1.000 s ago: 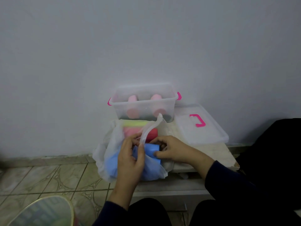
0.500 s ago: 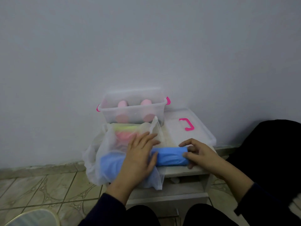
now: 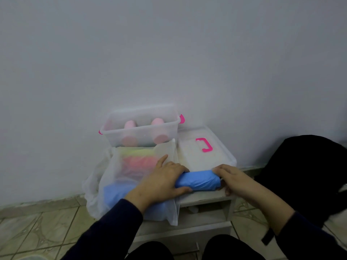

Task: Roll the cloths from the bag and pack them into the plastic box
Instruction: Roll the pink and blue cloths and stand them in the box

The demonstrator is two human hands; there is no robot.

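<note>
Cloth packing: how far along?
Done: two pink rolls sit in the box. In hand: left hand and right hand grip a blue roll at its ends on the table. Left: blue, pink and yellow cloths remain in the bag.

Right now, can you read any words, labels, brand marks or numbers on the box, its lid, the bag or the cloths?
None: no text can be read anywhere in this head view.
Plastic box: clear walls, no label or print visible.
Lid: only a pink handle, no writing.
Bag: plain translucent white, no print.
Blue rolled cloth, held between left hand and right hand: plain, no tag showing.
</note>
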